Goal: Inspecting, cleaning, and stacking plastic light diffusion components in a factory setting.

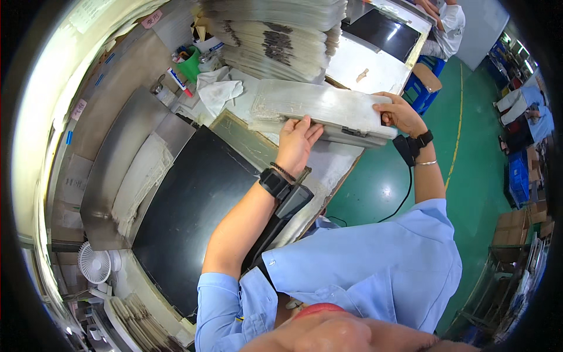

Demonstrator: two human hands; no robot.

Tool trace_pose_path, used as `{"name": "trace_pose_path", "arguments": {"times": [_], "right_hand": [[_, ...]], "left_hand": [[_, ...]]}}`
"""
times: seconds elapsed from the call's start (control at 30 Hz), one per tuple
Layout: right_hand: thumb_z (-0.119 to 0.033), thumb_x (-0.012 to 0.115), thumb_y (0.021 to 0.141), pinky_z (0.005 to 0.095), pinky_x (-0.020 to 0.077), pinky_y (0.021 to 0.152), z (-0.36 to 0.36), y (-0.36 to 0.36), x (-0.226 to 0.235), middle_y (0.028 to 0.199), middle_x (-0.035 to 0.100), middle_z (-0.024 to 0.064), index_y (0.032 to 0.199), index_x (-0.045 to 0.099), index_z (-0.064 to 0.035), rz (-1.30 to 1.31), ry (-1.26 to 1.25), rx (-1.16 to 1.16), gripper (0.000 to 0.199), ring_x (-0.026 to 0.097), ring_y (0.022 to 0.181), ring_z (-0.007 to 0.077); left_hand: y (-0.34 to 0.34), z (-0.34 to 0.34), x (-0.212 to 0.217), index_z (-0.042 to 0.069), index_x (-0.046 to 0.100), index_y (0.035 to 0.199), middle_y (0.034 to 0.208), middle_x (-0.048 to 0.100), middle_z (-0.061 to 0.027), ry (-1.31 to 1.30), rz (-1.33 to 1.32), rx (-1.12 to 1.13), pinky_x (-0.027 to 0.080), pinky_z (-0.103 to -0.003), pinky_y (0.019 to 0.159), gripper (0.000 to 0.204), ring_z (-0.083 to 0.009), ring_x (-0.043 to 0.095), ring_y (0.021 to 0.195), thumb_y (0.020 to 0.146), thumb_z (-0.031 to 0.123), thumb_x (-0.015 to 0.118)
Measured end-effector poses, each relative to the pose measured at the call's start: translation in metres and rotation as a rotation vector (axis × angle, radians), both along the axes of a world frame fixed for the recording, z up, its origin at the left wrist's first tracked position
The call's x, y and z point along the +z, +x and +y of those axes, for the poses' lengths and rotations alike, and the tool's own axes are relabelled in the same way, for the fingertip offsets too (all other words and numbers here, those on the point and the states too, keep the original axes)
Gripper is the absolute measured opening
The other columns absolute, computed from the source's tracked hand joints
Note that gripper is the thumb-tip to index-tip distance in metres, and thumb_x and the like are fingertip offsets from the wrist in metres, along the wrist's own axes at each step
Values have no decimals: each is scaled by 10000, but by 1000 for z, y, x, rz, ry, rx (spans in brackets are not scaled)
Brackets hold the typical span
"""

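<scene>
The counter (334,170) ran away from the person toward its far end, with a large black mat (187,217) covering its near-left part and a tall heap of clear plastic sleeves (275,35) piled at its far edge. Between those two, close to the counter's right edge, lay a flat stack of translucent sheets (316,105), its long axis running crosswise from left to right and dipping slightly toward the right edge, where its end jutted past the counter.

The stack lay just beyond both hands, so each reached forward to meet it. The left hand (296,144) rested against the near long side around mid-length, its fingers (305,126) held together and laid flat up onto the top sheet. The right hand (402,114) had the overhanging right end, its fingers curled over the top and the thumb on the near side, clamping the end of the stack. A crumpled white cloth (220,91) sat just left of the stack, and a green cup (190,64) stood beyond it near the far-left corner.
</scene>
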State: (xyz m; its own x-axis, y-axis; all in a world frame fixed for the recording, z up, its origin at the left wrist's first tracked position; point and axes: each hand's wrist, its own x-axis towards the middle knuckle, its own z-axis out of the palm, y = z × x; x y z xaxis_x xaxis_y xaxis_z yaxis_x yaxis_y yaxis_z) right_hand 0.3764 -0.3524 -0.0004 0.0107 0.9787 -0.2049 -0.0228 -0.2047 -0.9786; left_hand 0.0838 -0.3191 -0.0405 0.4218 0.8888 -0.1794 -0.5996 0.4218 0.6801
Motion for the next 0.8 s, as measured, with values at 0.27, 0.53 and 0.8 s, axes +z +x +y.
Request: {"name": "trace_pose_path", "arguments": {"times": [0.27,0.53,0.8], "right_hand": [[-274,672,864,308,492,609,-24,-7,19,790,656,97,1163,589,-59,-1228,371,-413,378,633,705,157],[-53,682,822,220,462,638,-64,-150,49,785,646,26,1035,662,-28,-686,577,65,215,584,708,70],[-156,674,847,272,519,648,-12,-343,5,801,688,123,1018,650,-34,-326,584,1027,212,681,735,167]], "left_hand": [[-103,-1,19,-26,600,925,799,664,-85,522,930,-191,535,-264,649,257,-125,647,699,917,231,613],[-371,-21,8,33,459,1263,1206,546,-237,874,2014,568,424,-433,966,553,-389,503,1155,804,233,693],[-484,-9,-25,51,467,1289,1238,532,-210,839,2091,700,395,-431,1005,730,-380,475,1187,690,310,794]]}}
